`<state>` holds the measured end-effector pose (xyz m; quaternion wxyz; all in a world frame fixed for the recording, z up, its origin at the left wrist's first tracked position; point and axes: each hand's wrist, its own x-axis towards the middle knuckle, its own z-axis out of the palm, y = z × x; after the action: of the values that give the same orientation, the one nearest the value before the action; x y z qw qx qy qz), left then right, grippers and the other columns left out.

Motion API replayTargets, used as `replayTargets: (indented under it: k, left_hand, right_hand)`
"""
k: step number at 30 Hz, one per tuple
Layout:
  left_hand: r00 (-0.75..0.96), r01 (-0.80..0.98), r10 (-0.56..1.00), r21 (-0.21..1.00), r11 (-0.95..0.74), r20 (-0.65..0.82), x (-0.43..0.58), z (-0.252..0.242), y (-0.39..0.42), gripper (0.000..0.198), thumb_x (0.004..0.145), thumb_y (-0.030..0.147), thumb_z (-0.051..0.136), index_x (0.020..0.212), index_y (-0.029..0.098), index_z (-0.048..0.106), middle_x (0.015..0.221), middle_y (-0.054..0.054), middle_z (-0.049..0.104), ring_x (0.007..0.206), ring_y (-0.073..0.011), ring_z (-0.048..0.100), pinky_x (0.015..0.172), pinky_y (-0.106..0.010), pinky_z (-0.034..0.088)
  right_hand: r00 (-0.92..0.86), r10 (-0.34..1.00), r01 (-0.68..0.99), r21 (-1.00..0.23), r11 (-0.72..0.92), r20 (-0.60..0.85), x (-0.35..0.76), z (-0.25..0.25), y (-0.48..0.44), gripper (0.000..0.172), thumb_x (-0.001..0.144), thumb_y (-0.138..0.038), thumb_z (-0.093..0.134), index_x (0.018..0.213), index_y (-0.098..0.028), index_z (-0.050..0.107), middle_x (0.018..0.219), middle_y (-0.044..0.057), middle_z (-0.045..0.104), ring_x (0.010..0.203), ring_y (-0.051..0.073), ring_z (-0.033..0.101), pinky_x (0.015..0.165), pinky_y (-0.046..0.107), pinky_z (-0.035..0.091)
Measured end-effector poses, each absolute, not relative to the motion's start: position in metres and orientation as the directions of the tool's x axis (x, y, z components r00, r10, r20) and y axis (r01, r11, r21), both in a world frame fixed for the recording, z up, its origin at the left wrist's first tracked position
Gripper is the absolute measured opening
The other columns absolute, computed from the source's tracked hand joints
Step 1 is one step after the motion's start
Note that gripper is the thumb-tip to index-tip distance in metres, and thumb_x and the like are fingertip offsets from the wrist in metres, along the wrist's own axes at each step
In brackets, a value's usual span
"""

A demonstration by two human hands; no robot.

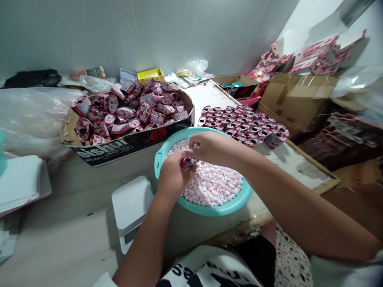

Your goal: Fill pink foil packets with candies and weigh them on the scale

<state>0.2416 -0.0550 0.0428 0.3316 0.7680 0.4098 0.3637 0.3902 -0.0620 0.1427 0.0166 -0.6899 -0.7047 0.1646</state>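
Observation:
A small red-and-pink printed carton (187,162) is gripped by my left hand (175,171) above a turquoise basin (206,210). Fingers bent and pinched together, my right hand (202,145) is just over the carton's top; what lies between its fingertips is hidden. Small pale pink-and-white candies (214,185) fill much of the basin under both hands. Behind the basin to the right stand many similar cartons (239,121) in close rows, dark openings facing up. To the left, a black cardboard box (131,145) is heaped with more printed cartons (125,113) lying every which way.
A white digital scale (133,205) sits left of the basin. White flat trays or lids (20,179) are stacked at far left, near clear plastic bags (36,115). Brown cardboard boxes (296,97) crowd the right side. A yellow box (150,75) stands by the wall.

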Motion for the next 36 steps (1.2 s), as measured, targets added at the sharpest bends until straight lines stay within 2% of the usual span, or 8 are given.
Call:
replayTargets:
  k: [5, 9, 11, 13, 16, 22, 28, 36]
  left_hand:
    - [0.421, 0.350, 0.852, 0.811, -0.469, 0.312, 0.241, 0.044, -0.056, 0.036, 0.076, 0.013, 0.072, 0.111, 0.021, 0.071, 0.109, -0.005, 0.075, 0.103, -0.0237, 0.068, 0.093, -0.036, 0.053]
    - [0.382, 0.328, 0.859, 0.819, -0.470, 0.340, 0.241, 0.041, -0.055, 0.041, 0.076, 0.012, 0.073, 0.116, 0.022, 0.071, 0.115, -0.005, 0.074, 0.109, -0.0237, 0.068, 0.099, -0.037, 0.052]
    - [0.378, 0.330, 0.862, 0.821, -0.466, 0.338, 0.241, 0.039, -0.054, 0.040, 0.077, 0.012, 0.073, 0.116, 0.022, 0.071, 0.115, -0.005, 0.074, 0.109, -0.0238, 0.068, 0.099, -0.038, 0.053]
    - [0.385, 0.331, 0.862, 0.823, -0.462, 0.329, 0.242, 0.040, -0.054, 0.040, 0.078, 0.013, 0.073, 0.116, 0.022, 0.071, 0.117, -0.006, 0.074, 0.110, -0.0243, 0.068, 0.101, -0.039, 0.053]
    - [0.399, 0.346, 0.863, 0.821, -0.455, 0.310, 0.243, 0.041, -0.054, 0.040, 0.078, 0.012, 0.072, 0.117, 0.023, 0.071, 0.118, -0.006, 0.074, 0.112, -0.0252, 0.067, 0.102, -0.040, 0.053]
    - [0.418, 0.353, 0.852, 0.807, -0.473, 0.316, 0.243, 0.040, -0.055, 0.041, 0.079, 0.013, 0.073, 0.118, 0.023, 0.070, 0.118, -0.006, 0.074, 0.112, -0.0254, 0.067, 0.102, -0.041, 0.052]
    - [0.444, 0.363, 0.831, 0.781, -0.509, 0.335, 0.243, 0.041, -0.054, 0.040, 0.080, 0.012, 0.072, 0.118, 0.022, 0.070, 0.117, -0.005, 0.074, 0.110, -0.0244, 0.066, 0.102, -0.040, 0.051]
    - [0.480, 0.428, 0.818, 0.730, -0.533, 0.316, 0.243, 0.041, -0.055, 0.046, 0.077, 0.008, 0.071, 0.119, 0.024, 0.071, 0.116, -0.004, 0.073, 0.109, -0.0254, 0.064, 0.100, -0.039, 0.050]
  right_hand:
    - [-0.046, 0.985, 0.891, -0.453, -0.036, -0.169, 0.415, 0.150, -0.076, 0.047, 0.100, -0.058, 0.045, 0.099, -0.015, 0.066, 0.089, 0.005, 0.066, 0.071, 0.009, 0.052, 0.063, 0.022, 0.031]
    - [0.073, 0.987, 0.762, -0.631, -0.147, -0.143, 0.463, 0.121, -0.093, 0.061, 0.100, -0.066, 0.031, 0.120, -0.019, 0.063, 0.119, 0.009, 0.065, 0.098, 0.016, 0.062, 0.078, 0.024, 0.047]
    - [0.031, 0.939, 0.765, -0.596, -0.243, -0.344, 0.475, 0.098, -0.103, 0.064, 0.095, -0.070, 0.043, 0.135, -0.023, 0.057, 0.137, 0.008, 0.057, 0.115, 0.020, 0.060, 0.090, 0.026, 0.050]
    - [-0.044, 0.877, 0.837, -0.498, -0.229, -0.478, 0.475, 0.077, -0.112, 0.079, 0.081, -0.068, 0.066, 0.145, -0.025, 0.051, 0.147, 0.008, 0.049, 0.129, 0.026, 0.053, 0.103, 0.031, 0.048]
    - [-0.065, 0.899, 0.922, -0.370, -0.112, -0.434, 0.461, 0.060, -0.122, 0.096, 0.067, -0.056, 0.084, 0.149, -0.020, 0.048, 0.147, 0.013, 0.046, 0.135, 0.032, 0.044, 0.115, 0.039, 0.040]
    - [-0.026, 0.906, 0.918, -0.368, -0.145, -0.422, 0.450, 0.070, -0.125, 0.074, 0.068, -0.045, 0.086, 0.133, -0.018, 0.061, 0.126, 0.011, 0.061, 0.112, 0.026, 0.057, 0.094, 0.033, 0.047]
    - [0.046, 0.918, 0.886, -0.409, -0.220, -0.393, 0.453, 0.055, -0.115, 0.060, 0.069, -0.018, 0.072, 0.128, -0.017, 0.066, 0.109, 0.006, 0.068, 0.096, 0.019, 0.062, 0.080, 0.025, 0.044]
    - [0.004, 0.948, 0.911, -0.391, -0.135, -0.317, 0.453, 0.097, -0.095, 0.026, 0.076, -0.022, 0.068, 0.101, -0.019, 0.074, 0.092, 0.001, 0.068, 0.078, 0.011, 0.057, 0.068, 0.022, 0.037]
